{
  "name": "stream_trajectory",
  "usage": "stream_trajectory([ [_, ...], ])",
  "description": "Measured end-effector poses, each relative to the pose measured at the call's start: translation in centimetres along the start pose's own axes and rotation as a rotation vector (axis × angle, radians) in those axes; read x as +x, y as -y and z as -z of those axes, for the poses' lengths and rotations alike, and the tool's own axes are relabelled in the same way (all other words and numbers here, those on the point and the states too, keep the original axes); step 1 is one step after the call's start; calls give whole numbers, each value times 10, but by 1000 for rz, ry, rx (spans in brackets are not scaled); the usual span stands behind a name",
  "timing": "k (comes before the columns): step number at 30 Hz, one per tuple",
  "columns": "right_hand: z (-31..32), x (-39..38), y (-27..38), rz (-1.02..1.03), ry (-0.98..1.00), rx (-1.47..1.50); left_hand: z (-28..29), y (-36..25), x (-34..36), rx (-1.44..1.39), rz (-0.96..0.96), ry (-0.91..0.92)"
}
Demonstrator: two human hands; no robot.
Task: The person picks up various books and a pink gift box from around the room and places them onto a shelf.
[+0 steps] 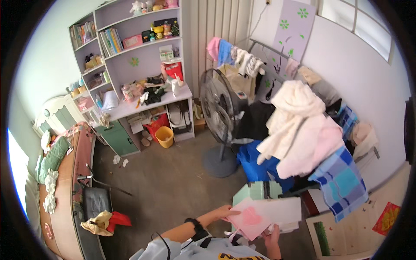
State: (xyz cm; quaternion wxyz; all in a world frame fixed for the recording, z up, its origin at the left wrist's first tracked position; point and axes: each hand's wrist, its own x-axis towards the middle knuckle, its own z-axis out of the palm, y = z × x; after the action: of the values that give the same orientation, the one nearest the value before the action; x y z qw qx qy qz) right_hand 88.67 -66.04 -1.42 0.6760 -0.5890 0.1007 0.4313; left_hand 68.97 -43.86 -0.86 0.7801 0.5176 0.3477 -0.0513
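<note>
My left hand point(224, 212) pinches the left edge of a flat pink piece point(242, 208) printed with a darker pink heart; whether it is a bag, a card or a folder I cannot tell. Closed at the lower right edge of the same piece is my right hand point(272, 237), with a bit of whitish-pink material between its fingers. Just behind lie a white panel point(284, 209) and a pale green box-like thing point(260, 189), both partly hidden by the pink piece. A dark band circles my left wrist.
A standing fan point(220, 108) is ahead, beside a blue bag point(253, 160) and a rack heaped with clothes point(299, 125). Far left are a purple shelf desk point(147, 104), a yellow bin point(164, 137), a black chair point(96, 201) and a bed point(65, 190). Paper scraps point(117, 160) lie on the floor.
</note>
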Motion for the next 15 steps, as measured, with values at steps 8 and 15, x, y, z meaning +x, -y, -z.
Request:
stream_trajectory([
  [8,-240,31,-62,-44,567,-297,164,29,-145,-418,-74,-471],
  [15,-394,32,-117,-124,738,-616,206,60,-249,-814,-327,-810],
])
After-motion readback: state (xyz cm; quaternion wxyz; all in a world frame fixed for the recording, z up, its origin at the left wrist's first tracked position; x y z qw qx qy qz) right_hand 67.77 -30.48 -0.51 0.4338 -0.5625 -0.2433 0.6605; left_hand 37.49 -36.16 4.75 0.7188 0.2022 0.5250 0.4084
